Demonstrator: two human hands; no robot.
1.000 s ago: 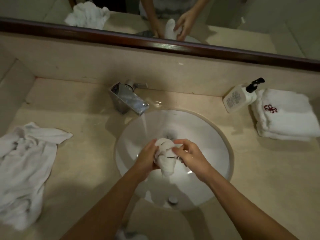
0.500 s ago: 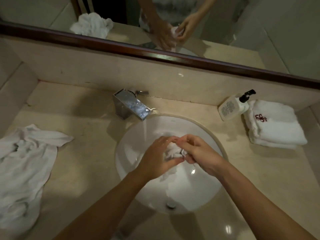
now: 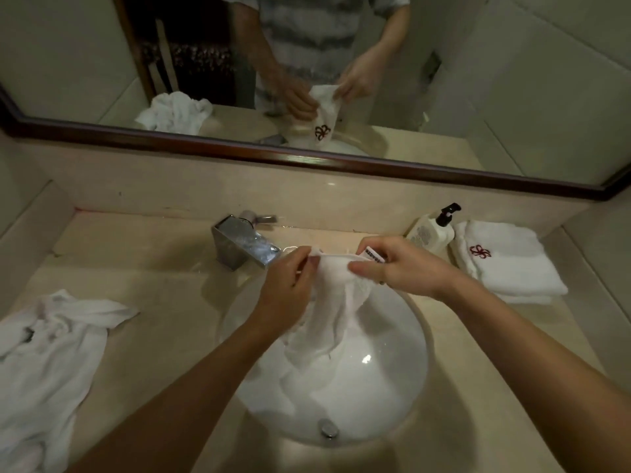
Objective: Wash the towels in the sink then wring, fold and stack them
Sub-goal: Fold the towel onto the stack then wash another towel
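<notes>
While pinched by left hand [image 3: 285,291] and right hand [image 3: 401,268], towel [image 3: 338,302], label [image 3: 374,256] unreadable.

Towel [image 3: 336,302] between 2 pinching hands

towels: 1 held [image 3: 336,302], 1 crumpled pile [image 3: 47,356], 1 folded stack [image 3: 505,264] | bottle: 1 [image 3: 431,233] | faucet: 1 [image 3: 244,245]

No words or numbers can be read. A red flower emblem is stitched on the folded towel [image 3: 505,264]. Print on the soap bottle [image 3: 431,233] is too blurred to read.
</notes>
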